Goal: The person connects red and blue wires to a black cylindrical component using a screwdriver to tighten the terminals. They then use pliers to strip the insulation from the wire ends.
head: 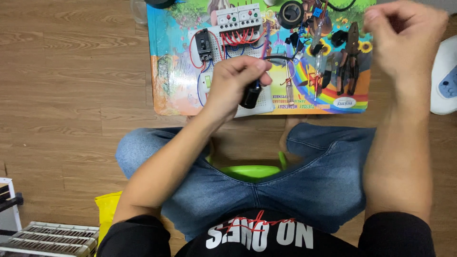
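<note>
- Green stool point(250, 171) edge shows between the knees, nearest.
- Left hand point(233, 83) clamps a black cylindrical part point(250, 95), long axis tilted, lower end toward the knees, above the white perforated board point(259, 102).
- Right hand point(404, 35), blurred, fingers curled together; whether it holds anything, cannot tell.
- Beyond: pliers point(351, 59), tape roll point(290, 13), black breaker point(204, 45) on the colourful mat point(171, 71).

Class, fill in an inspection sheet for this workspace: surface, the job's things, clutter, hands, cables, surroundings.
Surface: colourful mat on wood floor.
Job's things: black cylindrical part; white perforated board with a black breaker and two relays.
Clutter: pliers, black tape roll, screwdriver.
Hands: left hand grips the cylindrical part; right hand raised, blurred, fingers curled.
Cables: red wires on the board.
Surroundings: green stool, white device.
</note>
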